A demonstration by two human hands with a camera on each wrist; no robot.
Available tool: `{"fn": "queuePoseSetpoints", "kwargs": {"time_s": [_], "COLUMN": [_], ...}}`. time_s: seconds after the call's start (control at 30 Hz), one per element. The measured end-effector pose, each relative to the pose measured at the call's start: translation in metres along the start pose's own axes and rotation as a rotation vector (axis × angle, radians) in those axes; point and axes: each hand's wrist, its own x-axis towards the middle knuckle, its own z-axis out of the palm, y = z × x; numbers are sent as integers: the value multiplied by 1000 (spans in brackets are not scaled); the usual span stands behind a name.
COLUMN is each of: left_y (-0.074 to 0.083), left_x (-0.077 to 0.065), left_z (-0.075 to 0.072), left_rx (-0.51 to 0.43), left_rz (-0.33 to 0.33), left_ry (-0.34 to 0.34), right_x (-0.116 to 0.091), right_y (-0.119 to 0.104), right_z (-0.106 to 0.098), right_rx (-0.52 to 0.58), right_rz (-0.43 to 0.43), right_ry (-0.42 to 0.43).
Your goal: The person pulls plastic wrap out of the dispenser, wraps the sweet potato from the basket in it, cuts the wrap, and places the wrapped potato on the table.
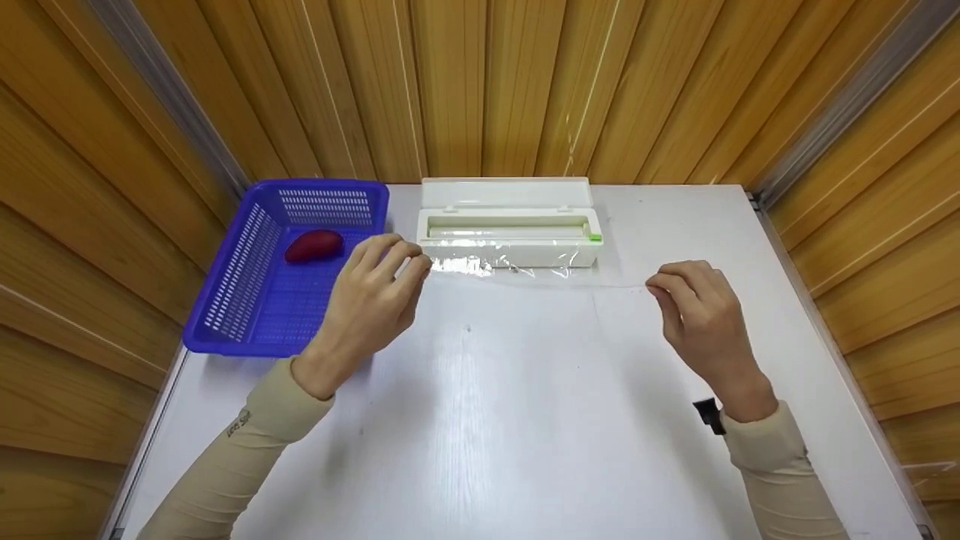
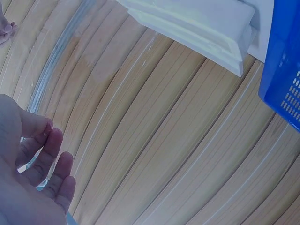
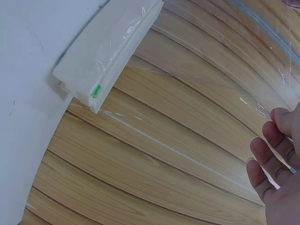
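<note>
A sheet of clear plastic wrap [image 1: 517,279] stretches between my two hands, in front of a white wrap dispenser [image 1: 510,255] whose lid stands raised. My left hand [image 1: 375,292] pinches one corner of the film between thumb and index finger, close to the blue basket. Farther right, my right hand [image 1: 701,315] pinches the other corner with thumb and fingertips. The right wrist view shows the film shining near the thumb of the right hand [image 3: 281,150]. In the left wrist view the left hand's [image 2: 37,159] other fingers are loosely bent. The film's lower extent is hard to make out.
A blue plastic basket [image 1: 196,330] stands at the table's back left, with a dark red oblong item [image 1: 313,246] inside. A green slider [image 1: 595,237] sits on the dispenser's right end. Wood-patterned walls [image 1: 517,90] enclose the white table [image 1: 480,420] at the back and sides.
</note>
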Motion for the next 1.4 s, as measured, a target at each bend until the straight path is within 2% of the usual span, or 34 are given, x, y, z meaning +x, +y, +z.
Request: {"fn": "queuePoseSetpoints", "kwargs": {"time_s": [0.17,0.43,0.7,1.2,1.4], "left_y": [2,5,7,15,18], "left_x": [-8,-27,-42,-76,-87], "left_z": [7,17,26,47,51], "left_rx": [-1,-8,-33,-49,-47], "left_rz": [13,17,-3,19,14], "left_ry": [-6,-51,-85,-118,-174], "right_x": [-8,-24,-41,-66,-75], "right_y": [2,6,4,2,0], "right_z": [3,9,19,32,38], "right_rx": [2,-15,47,37,41], "right_rz": [1,-26,46,-2,-13], "right_ry": [-35,-141,-218,-336,-367]}}
